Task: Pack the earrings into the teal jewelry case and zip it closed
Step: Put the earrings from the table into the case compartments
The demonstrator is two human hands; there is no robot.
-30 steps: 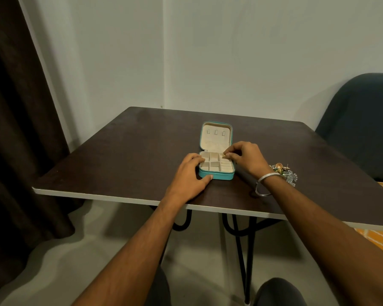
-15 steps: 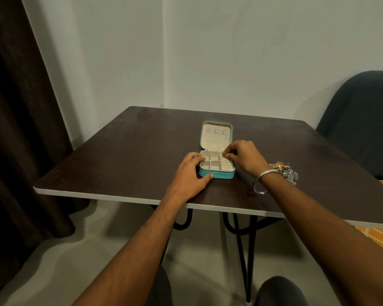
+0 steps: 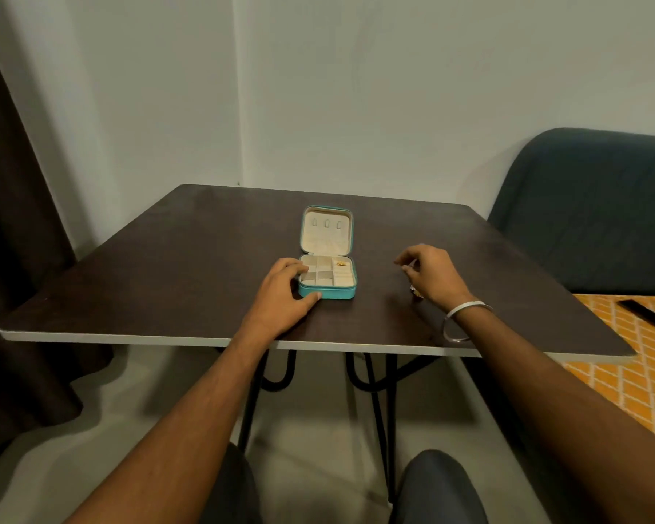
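Dark table (image 3: pixel 190 259), left hand (image 3: pixel 280 296) gripping open teal case (image 3: pixel 328 285) (gold earring (image 3: pixel 341 263) inside), right hand (image 3: pixel 432 274) loosely curled.

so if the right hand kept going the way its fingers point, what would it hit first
The right hand points left across the bare table toward the open teal case, so it would probably meet the case's right wall first, though how high the hand is above the table is unclear.

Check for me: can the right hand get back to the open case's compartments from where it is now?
Probably yes. The right hand hovers beside the teal case, lid open, bare table between; the left hand holds only the far side.
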